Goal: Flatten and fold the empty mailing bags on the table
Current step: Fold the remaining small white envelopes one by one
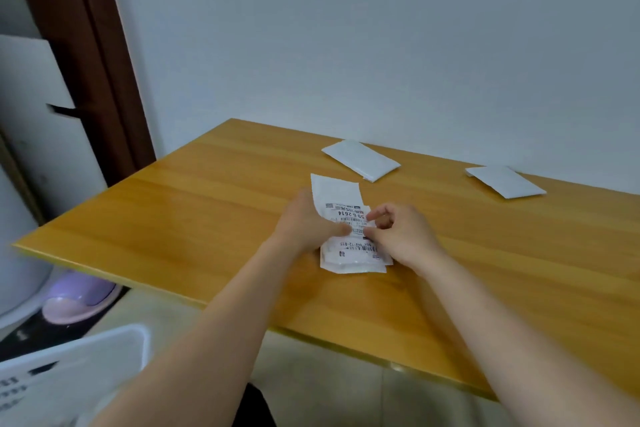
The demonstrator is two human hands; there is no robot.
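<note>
A white mailing bag [337, 196] with a printed shipping label lies in the middle of the wooden table [194, 204], its near part folded up on itself. My left hand [304, 224] holds the bag's left edge, thumb on the label. My right hand [398, 232] pinches the label side of the bag from the right with curled fingers. Two other white bags lie flat farther back: one folded bag [362, 159] behind the hands and another bag [504, 181] at the back right.
The table stands against a pale wall [381, 45]. A white bin [69, 367] sits on the floor at the near left, with a purple stool [79, 298] under the table's left corner. A brown door frame [93, 45] rises at the left.
</note>
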